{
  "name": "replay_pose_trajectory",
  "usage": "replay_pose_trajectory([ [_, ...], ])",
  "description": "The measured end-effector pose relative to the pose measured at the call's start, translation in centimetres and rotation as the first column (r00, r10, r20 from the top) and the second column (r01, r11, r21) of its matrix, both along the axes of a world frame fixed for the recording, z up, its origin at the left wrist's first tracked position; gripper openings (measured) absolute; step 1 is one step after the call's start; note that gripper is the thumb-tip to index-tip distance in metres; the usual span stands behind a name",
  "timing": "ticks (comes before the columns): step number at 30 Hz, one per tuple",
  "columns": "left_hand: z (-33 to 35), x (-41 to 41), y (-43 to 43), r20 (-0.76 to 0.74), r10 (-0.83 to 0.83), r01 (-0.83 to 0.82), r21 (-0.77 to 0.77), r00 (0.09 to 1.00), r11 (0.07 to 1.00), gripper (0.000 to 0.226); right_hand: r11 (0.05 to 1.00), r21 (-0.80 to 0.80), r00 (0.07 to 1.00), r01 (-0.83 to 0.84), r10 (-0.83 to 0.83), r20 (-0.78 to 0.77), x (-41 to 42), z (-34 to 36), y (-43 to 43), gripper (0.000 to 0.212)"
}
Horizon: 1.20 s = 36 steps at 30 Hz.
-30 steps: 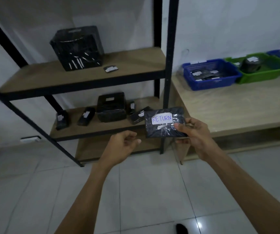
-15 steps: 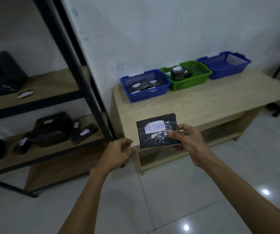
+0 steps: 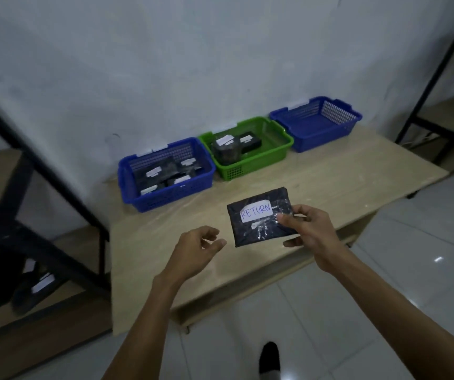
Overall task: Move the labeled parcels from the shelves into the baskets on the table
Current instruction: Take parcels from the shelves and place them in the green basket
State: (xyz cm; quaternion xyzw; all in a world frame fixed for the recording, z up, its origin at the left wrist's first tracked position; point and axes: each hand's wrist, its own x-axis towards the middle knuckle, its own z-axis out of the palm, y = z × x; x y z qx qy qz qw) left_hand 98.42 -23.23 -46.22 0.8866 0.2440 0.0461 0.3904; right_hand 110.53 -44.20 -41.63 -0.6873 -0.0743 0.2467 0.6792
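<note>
My right hand [image 3: 309,231] grips a flat black parcel [image 3: 258,224] with a white label reading RETURN, held above the front of the wooden table [image 3: 330,182]. My left hand [image 3: 195,249] hovers just left of the parcel, fingers loosely curled and apart, holding nothing. Three baskets stand along the wall: a blue basket [image 3: 127,185] at left with several labeled black parcels, a green basket [image 3: 278,150] in the middle with two black parcels, and a blue basket [image 3: 321,133] at right that looks empty.
The black metal shelf frame [image 3: 64,187] stands at the left, with dark labeled parcels [image 3: 37,286] on a low shelf. Another black rack [image 3: 434,78] rises at the far right. White tiled floor lies below, with my foot [image 3: 269,357] at the bottom.
The view has swung right from the shelves and moved closer to the table. The parcel stays in my right hand; my left hand has opened a little beside it.
</note>
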Motion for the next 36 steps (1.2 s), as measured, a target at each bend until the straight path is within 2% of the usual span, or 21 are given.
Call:
replay_pose_trajectory([
  [4,-0.7,8.5,1.1,-0.008,0.024,-0.024,-0.012,1.0,1.0,0.033,0.999,-0.039,1.0,0.017,-0.017,-0.003,7.4,0.4,1.2,0.006],
  [9,-0.3,17.3,2.7,0.115,0.299,-0.315,0.151,0.947,0.937,0.05,0.998,-0.065,1.0,-0.01,0.008,-0.026,16.3,0.3,3.8,0.005],
  [15,-2.4,26.0,5.4,0.136,0.433,-0.453,0.205,0.891,0.868,0.064,0.996,-0.072,0.995,-0.058,0.052,-0.082,27.4,-2.8,7.9,0.017],
  [18,-3.9,29.6,6.6,0.073,0.5,-0.504,0.194,0.863,0.841,0.092,0.992,-0.08,0.989,-0.098,0.088,-0.117,32.6,-4.0,9.8,0.022],
  [20,-4.6,32.2,7.3,-0.018,0.52,-0.508,0.182,0.854,0.842,0.113,0.99,-0.085,0.984,-0.116,0.103,-0.145,36.0,-4.6,11.3,0.019],
  [22,-5.5,34.5,8.0,-0.065,0.542,-0.524,0.183,0.838,0.832,0.125,0.985,-0.112,0.979,-0.134,0.114,-0.169,39.0,-5.5,13.0,0.014],
  [26,-7.5,36.6,8.9,-0.034,0.606,-0.592,0.175,0.795,0.786,0.137,0.966,-0.195,0.972,-0.17,0.131,-0.197,43.4,-8.1,16.5,0.016],
  [30,-9.9,37.0,9.8,0.099,0.658,-0.665,0.089,0.747,0.742,0.141,0.932,-0.292,0.963,-0.215,0.151,-0.224,46.1,-10.3,19.6,0.014],
  [32,-10.8,37.0,10.3,0.101,0.683,-0.69,0.055,0.723,0.722,0.143,0.918,-0.333,0.961,-0.216,0.14,-0.237,46.9,-11.3,20.9,0.014],
  [36,-12.0,37.0,11.0,0.048,0.675,-0.675,0.121,0.736,0.728,0.135,0.837,-0.467,0.948,-0.284,0.171,-0.27,47.9,-13.3,22.7,0.016],
])
